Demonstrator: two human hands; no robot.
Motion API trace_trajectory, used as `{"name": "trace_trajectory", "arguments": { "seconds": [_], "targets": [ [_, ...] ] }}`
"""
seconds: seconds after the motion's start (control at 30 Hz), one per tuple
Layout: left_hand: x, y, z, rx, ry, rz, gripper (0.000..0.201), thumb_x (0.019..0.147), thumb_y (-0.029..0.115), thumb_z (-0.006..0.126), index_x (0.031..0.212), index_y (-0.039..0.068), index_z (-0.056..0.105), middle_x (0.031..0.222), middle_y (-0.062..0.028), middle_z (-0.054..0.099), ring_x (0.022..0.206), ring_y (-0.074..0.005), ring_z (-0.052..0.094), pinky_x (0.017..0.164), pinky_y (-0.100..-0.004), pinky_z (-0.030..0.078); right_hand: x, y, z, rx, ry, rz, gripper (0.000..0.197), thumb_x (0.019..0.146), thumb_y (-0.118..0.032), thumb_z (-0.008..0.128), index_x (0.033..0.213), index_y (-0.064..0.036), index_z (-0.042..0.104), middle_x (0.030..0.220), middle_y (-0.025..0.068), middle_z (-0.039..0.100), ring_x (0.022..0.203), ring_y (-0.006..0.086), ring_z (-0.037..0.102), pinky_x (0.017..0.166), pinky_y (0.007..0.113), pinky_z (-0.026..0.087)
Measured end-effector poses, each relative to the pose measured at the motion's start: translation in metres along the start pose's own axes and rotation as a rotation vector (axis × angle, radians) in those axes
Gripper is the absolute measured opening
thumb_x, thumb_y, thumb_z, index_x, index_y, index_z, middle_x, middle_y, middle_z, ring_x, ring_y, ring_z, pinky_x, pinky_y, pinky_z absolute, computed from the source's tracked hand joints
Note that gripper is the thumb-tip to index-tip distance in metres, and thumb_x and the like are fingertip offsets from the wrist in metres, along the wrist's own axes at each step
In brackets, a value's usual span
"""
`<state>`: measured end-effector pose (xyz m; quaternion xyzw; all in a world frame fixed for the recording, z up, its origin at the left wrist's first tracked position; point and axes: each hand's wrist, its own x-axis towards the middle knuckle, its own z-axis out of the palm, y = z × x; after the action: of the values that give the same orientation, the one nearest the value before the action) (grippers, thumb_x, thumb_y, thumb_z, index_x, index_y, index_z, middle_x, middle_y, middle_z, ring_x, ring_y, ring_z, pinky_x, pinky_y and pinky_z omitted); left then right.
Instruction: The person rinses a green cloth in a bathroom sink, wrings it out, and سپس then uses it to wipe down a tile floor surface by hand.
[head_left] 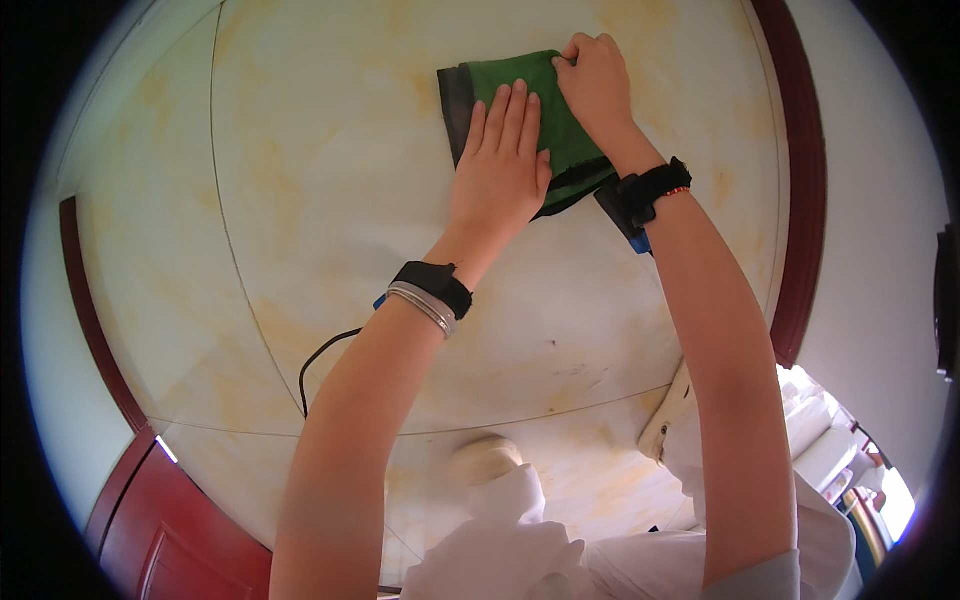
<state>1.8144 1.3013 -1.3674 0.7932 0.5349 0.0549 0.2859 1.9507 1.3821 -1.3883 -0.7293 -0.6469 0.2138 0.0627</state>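
A folded green cloth item (567,135) lies on the marbled tile floor, with a dark grey band along its left side and black edging at its near side. My left hand (500,165) rests flat on its left part, fingers stretched out and pointing away from me. At the upper right corner, my right hand (598,88) is closed with fingers curled on the cloth's edge; the fingers hide the exact spot they pinch. Part of the cloth is covered by both hands, so I cannot tell what kind of article it is.
Pale yellow floor tiles (330,210) surround the cloth. Dark red skirting (800,200) runs along the right wall, and a red door (190,510) stands at the lower left. My white-clad legs (500,560) are below. A black cable (312,362) hangs by my left forearm.
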Motion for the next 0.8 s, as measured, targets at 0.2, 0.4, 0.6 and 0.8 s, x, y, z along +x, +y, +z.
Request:
{"name": "trace_trajectory", "arguments": {
  "seconds": [0.2, 0.4, 0.6, 0.8],
  "targets": [
    [-0.012, -0.001, 0.0, -0.017, -0.022, -0.033, 0.052, 0.093, 0.024, 0.036, 0.136, -0.003, 0.029, 0.145, -0.015, 0.026, 0.135, -0.0266, 0.022, 0.111, -0.0413, 0.018, -0.04, -0.013, -0.006, 0.042, -0.138, 0.099, 0.009, 0.077, -0.01, 0.06, 0.077, -0.0015, 0.057, 0.085, 0.0171, 0.052, 0.076, 0.0355, 0.055, 0.067, 0.041, 0.047],
    [-0.006, 0.005, 0.001, -0.044, 0.002, -0.035, 0.052, 0.092, 0.024, 0.038, 0.136, -0.002, 0.03, 0.144, -0.0149, 0.027, 0.135, -0.0267, 0.023, 0.111, -0.0412, 0.018, -0.004, -0.002, 0.003, -0.016, -0.023, 0.005, 0.009, 0.078, -0.009, 0.058, 0.076, -0.0007, 0.056, 0.084, 0.0189, 0.052, 0.077, 0.0368, 0.055, 0.067, 0.042, 0.047],
    [-0.001, -0.005, 0.003, -0.012, 0.021, -0.036, 0.051, 0.092, 0.023, 0.038, 0.136, -0.001, 0.031, 0.144, -0.0138, 0.028, 0.135, -0.0259, 0.023, 0.111, -0.0405, 0.019, -0.011, -0.005, 0.004, -0.025, -0.039, -0.01, 0.011, 0.077, -0.011, 0.06, 0.078, -0.0005, 0.057, 0.087, 0.0198, 0.053, 0.079, 0.0374, 0.055, 0.068, 0.043, 0.047],
    [0.024, -0.052, 0.001, 0.089, 0.087, 0.035, 0.049, 0.092, 0.023, 0.038, 0.135, 0.0, 0.034, 0.143, -0.013, 0.031, 0.134, -0.0244, 0.025, 0.111, -0.04, 0.02, 0.04, -0.026, -0.041, -0.082, -0.066, -0.369, 0.014, 0.076, -0.012, 0.063, 0.086, -0.0039, 0.057, 0.091, 0.0158, 0.055, 0.084, 0.0319, 0.056, 0.068, 0.04, 0.046]
  ]
}}
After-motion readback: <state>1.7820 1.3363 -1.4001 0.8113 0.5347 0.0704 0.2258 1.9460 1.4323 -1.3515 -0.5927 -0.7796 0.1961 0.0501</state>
